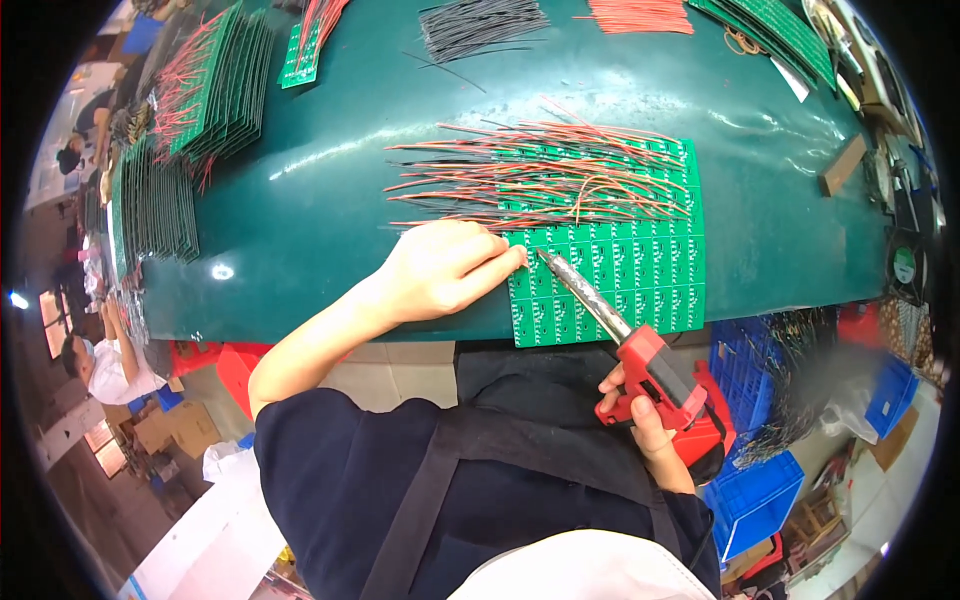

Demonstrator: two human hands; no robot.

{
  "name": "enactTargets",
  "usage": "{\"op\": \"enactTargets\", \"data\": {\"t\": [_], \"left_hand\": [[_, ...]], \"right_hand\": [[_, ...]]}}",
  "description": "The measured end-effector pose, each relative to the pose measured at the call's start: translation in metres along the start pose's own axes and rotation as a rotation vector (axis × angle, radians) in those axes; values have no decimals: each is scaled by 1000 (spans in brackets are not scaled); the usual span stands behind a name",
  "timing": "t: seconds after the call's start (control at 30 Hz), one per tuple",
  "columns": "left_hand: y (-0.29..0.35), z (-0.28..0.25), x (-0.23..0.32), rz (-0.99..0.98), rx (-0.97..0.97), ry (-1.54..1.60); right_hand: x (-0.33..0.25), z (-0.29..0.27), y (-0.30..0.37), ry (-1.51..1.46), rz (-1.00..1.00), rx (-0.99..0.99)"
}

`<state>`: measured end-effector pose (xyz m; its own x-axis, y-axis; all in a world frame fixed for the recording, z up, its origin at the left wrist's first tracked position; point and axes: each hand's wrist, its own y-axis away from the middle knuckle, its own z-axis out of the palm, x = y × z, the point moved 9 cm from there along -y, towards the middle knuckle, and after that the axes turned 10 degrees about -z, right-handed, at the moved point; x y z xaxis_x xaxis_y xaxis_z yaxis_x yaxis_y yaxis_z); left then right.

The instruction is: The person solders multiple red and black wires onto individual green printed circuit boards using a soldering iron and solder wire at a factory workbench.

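A green printed circuit board panel [655,280] lies at the table's front edge, marked off into many small repeated sections. Red and black wires [540,180] cover its far half and stick out past its left side. My left hand [450,265] rests at the panel's left edge, thumb and fingertips pinched together just below the wires; what they hold is too small to make out. My right hand [645,420] is wrapped round the grip of a red soldering gun [655,375]. The gun's metal tip points at the panel, close beside my left fingertips.
Stacks of wired green boards [225,90] stand at the far left. Bundles of black wires [482,28] and red wires [640,15] lie at the back. More boards [775,35] and a wooden block [843,165] are at the right. Blue crates [755,505] stand below; people work at the left.
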<state>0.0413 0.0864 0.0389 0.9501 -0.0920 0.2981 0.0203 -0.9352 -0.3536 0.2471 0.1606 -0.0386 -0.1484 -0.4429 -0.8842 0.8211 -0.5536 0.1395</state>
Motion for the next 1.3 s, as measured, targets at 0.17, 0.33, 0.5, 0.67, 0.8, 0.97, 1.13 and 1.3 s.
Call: {"op": "enactTargets", "data": {"t": [0.17,0.33,0.5,0.67,0.8,0.97,1.13,1.3], "left_hand": [[-2,4,-2,-17,-31,-20],[-5,2,0,-35,-33,-19],[-3,5,-3,-44,-29,-23],[-2,4,-1,-49,-38,-36],[-4,4,-1,-37,-24,-51],[-3,6,0,-33,-28,-78],[-3,6,-1,-31,-18,-66],[-4,5,-1,-29,-7,-59]], "right_hand": [[3,-3,0,36,-2,10],[2,-2,2,65,10,21],[5,-2,4,186,115,13],[-7,7,-4,74,-8,33],[-4,2,-4,-56,-21,1],[-5,2,-5,-44,-21,48],[-1,0,1,45,33,21],[4,0,4,152,92,29]]}}
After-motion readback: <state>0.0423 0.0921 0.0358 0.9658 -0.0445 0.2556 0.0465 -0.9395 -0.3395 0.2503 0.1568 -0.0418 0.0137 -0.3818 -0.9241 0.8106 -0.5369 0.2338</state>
